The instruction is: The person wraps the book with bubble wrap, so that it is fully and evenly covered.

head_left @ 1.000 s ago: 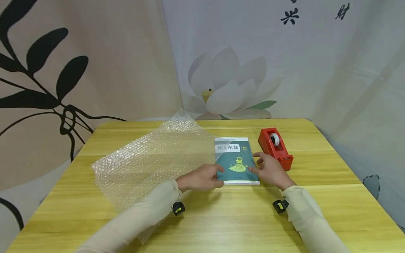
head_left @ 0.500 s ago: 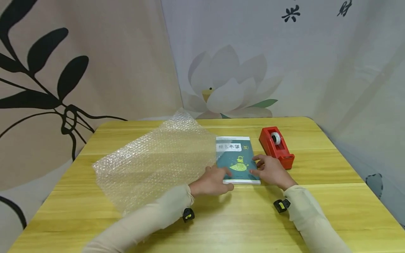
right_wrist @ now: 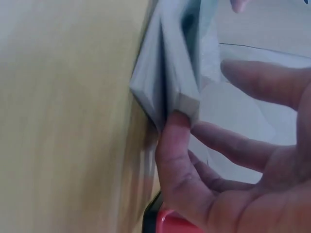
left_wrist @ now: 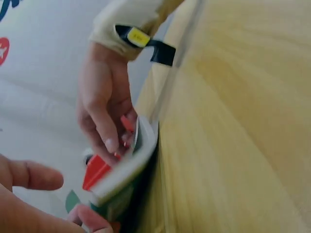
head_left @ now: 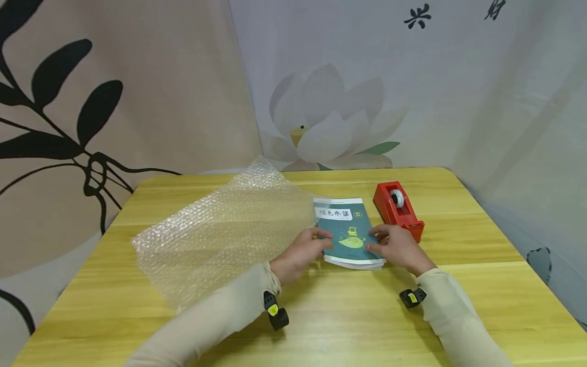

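A teal paperback book point(head_left: 346, 232) with a white title box and a yellow-green drawing lies between both hands, its near end bowed and raised from the table. My left hand point(head_left: 300, 252) holds the book's left edge, fingers curled at the side and thumb apart from it. At the right edge, my right hand point(head_left: 403, 250) has its fingers bent around the book. In the right wrist view the pages point(right_wrist: 177, 73) split into two blocks, with a fingertip point(right_wrist: 177, 124) at the gap and the thumb point(right_wrist: 265, 82) off the cover. Undersides of the book are hidden.
A sheet of bubble wrap point(head_left: 220, 229) spreads across the table's left half, its right corner near the book's top left. A red tape dispenser point(head_left: 401, 216) stands just beyond my right hand. The wooden table point(head_left: 486, 244) meets a printed curtain point(head_left: 183, 86) behind.
My left hand has shifted right and turned at the book's left edge. The book has lifted and bowed at its near end, its pages parting. My right hand stays near the right edge.
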### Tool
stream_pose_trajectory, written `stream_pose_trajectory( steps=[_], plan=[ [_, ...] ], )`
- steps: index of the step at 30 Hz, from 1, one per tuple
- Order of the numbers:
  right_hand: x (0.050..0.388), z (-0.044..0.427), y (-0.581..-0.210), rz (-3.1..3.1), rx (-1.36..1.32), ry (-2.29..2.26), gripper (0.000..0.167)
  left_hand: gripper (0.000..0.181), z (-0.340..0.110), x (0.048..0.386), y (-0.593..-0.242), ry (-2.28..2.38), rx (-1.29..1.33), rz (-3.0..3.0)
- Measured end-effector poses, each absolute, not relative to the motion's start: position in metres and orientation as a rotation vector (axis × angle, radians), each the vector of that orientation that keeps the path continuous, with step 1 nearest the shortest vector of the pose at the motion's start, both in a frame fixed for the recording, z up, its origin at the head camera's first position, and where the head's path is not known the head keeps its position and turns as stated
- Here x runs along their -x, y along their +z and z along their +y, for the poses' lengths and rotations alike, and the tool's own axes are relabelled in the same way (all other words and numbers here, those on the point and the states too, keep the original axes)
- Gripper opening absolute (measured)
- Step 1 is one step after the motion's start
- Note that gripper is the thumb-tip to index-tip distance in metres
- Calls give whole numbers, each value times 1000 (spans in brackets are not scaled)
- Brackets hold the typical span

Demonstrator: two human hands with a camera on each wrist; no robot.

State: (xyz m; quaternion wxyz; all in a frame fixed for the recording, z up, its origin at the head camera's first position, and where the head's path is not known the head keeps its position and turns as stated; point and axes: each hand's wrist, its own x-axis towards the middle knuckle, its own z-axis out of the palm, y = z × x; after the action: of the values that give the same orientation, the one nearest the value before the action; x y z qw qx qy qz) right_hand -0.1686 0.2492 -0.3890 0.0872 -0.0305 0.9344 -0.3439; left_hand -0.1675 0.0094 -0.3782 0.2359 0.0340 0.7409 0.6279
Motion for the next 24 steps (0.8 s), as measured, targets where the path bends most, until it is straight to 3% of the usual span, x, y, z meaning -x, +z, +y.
stream_pose_trajectory(
  steps=[6,14,24],
  plan=[
    [166,249,-388,2744,57,-1038,47,30,11,180,-381,1703,-117,1879],
    [166,252,-386,2716,29,-1093,49,44,15,189,-375,1833,-128,1672],
    [167,257,-385,2548,29,-1321,51,42,16,184,-368,1888,-196,1655]
  ],
)
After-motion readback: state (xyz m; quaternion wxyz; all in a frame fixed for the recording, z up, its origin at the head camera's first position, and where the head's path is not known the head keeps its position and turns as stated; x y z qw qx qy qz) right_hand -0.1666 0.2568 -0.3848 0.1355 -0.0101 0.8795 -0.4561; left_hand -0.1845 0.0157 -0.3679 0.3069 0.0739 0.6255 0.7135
